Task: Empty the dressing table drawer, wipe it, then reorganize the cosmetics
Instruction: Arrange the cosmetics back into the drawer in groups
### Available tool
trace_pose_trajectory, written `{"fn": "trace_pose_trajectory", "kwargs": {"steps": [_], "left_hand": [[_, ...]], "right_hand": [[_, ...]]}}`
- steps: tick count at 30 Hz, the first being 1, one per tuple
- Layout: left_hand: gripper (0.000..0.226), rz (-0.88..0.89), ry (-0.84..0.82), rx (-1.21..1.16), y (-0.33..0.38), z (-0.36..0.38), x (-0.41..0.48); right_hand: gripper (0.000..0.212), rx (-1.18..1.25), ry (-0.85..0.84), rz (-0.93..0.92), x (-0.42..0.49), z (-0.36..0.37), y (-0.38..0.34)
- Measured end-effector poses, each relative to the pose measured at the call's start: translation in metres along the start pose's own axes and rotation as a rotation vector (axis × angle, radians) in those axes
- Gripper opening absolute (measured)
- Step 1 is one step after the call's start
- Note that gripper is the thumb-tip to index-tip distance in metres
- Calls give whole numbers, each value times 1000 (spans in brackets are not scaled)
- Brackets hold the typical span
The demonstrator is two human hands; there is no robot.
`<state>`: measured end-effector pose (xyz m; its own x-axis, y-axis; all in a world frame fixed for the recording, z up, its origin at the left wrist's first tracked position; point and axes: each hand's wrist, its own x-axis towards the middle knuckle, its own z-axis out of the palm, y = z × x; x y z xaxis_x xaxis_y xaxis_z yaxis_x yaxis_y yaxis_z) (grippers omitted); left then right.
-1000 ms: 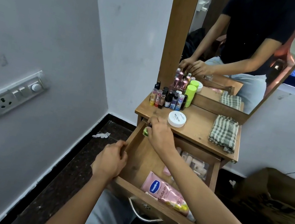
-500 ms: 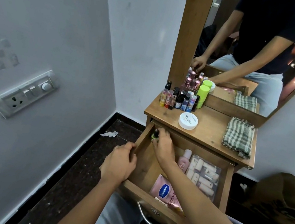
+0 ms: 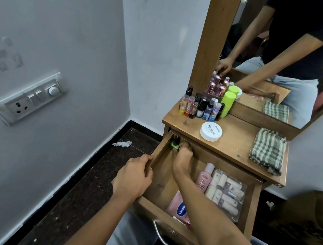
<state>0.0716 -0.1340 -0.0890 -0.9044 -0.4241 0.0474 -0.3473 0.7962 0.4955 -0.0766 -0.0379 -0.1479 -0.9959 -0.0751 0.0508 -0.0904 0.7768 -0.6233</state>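
Drawer [image 3: 161,187] of the dressing table stands pulled well out toward the person, and the left hand [image 3: 133,179] clenches its left wall, fingers curled over the edge. That hold is worth keeping, I think, so the box does not slide while the other arm works. On the right side lies a clear pouch [image 3: 226,195] of pale tubes, with a small pink bottle [image 3: 204,176] just beside it. The right hand [image 3: 182,158] reaches into the far left corner, where its fingertips pinch a green nail polish bottle [image 3: 175,143] that stands upright against the wall. Whether it is going in or coming out I cannot tell. Either way, the corner is tight under the tabletop [image 3: 238,136], so a grip low on the glass and a straight vertical move seem best to avoid knocking the black cap. For writing, the pink bottle at the near edge [image 3: 180,207] shows "Vaselin" on a blue badge, the rest hidden by the arm. The white jar [image 3: 211,131] on top reads "NAIL POLISH" under what looks like "ZUDIO"; its smaller print is illegible.
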Motion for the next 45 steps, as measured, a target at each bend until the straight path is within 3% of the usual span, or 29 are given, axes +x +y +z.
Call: {"fn": "trace_pose_trajectory", "kwargs": {"steps": [7,13,15,19,24,28,34,42,45], "left_hand": [[38,3,4,-7,1,-1,-1],[34,-4,-3,-3,2,0,0],[34,-10,0,-19,1,0,0],[36,-5,-7,-17,1,-1,-1],[36,-4,-13,-13,2,-2,-1],[36,-8,-12,-10,1,-2,-1],[37,-5,-4,-6,1,-1,-1],[36,-4,13,-26,3,-3,-1],[35,4,9,-30,2,-4,-2]], "right_hand": [[22,66,-13,8,-5,-21,-2],[10,56,176,-475,-21,-66,-17],[10,117,261,-542,-6,-83,-33],[21,100,373,-507,35,-115,-67],[33,-150,238,-390,70,-126,-83],[28,-222,168,-363,76,-122,-83],[18,-248,221,-401,72,-123,-82],[14,-46,320,-577,42,-147,-75],[11,82,232,-664,17,-152,-63]]}}
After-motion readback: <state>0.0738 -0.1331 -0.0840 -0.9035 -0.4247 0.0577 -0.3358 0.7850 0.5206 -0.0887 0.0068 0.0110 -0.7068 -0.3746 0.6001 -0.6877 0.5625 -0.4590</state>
